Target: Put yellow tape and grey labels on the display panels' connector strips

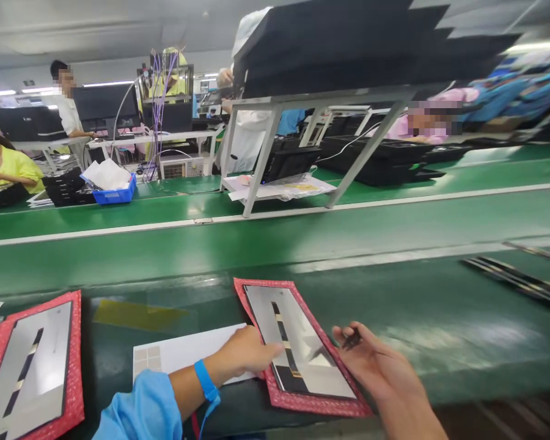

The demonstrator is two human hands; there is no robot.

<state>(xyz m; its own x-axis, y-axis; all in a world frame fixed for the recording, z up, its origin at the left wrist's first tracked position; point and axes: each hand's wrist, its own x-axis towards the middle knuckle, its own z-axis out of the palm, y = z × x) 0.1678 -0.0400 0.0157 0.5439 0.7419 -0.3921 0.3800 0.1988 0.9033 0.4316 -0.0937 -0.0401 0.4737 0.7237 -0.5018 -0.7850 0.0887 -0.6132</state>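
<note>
A flat display panel (311, 330) with a dark ribbon strip (282, 330) down its silvery back lies on a pink bubble-wrap sheet (321, 406). My left hand (250, 349) is at the panel's left edge, thumb over its surface and the other fingers curled, partly hidden. Just beyond the right edge, my right hand (378, 363) is half turned up, its fingers closed round a small dark thing (352, 339) too blurred to name. Under my left wrist lies a white sheet (187, 348) with pale square stickers (146, 359).
Another panel (36, 360) on pink wrap lies at the left. Yellow tape (137, 314) sticks to the green bench, and dark strips (517, 278) lie at right. Beyond runs a green conveyor (174, 250), with a white-legged stand (261, 165), a blue bin (114, 194) and several people behind.
</note>
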